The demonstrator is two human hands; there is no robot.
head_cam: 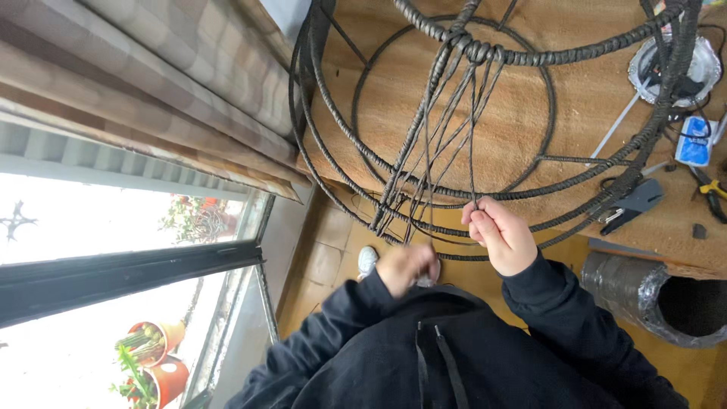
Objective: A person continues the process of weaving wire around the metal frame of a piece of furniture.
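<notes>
A round metal frame [454, 34] wrapped in dark cord hangs over a brown table [530, 98]. Several thin dark strands [447, 136] run down from a knot on its top ring. My right hand [501, 236] is closed, pinching a few of these strands at the lower ring. My left hand [405, 266], blurred, is closed on the strand ends just below and to the left, near my chest. My black hooded top fills the bottom of the view.
On the table's right side lie a foil dish [700, 64], a blue-and-white packet [695, 142], yellow-handled pliers [713, 189] and a dark stapler-like tool [636, 203]. A silver duct tube [644, 291] lies below. At left are a window, a curtain [151, 68] and orange plant pots [163, 356].
</notes>
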